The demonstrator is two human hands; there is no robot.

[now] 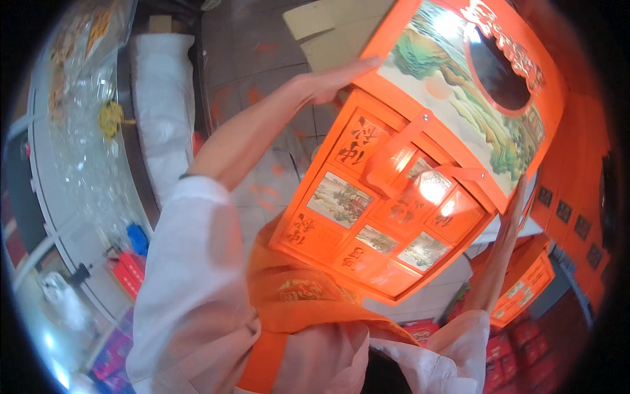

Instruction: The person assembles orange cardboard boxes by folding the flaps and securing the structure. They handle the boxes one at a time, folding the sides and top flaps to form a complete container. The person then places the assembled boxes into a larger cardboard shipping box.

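Note:
A large orange gift box point(364, 276) is raised in front of me, tilted, with several orange packets and small landscape-printed panels showing in its face. Two orange strap-like handle pieces point(410, 148), each fixed by a rivet, lie across this face. Above it is the lid part point(426, 85), printed with green hills and pierced by a dark oval opening. My left hand point(331, 80) grips the lid's left edge, its fingers partly hidden behind the box. At the lid's lower right corner, my right hand point(520, 194) is against the edge, its fingers mostly hidden.
Clear plastic bags point(75, 157) cover a counter at left, with a yellow object point(110, 119) among them. Beside it lies a long white sack point(164, 98). Flat cardboard point(321, 29) is on the tiled floor. Another orange box point(525, 285) and red packages point(518, 354) are at lower right.

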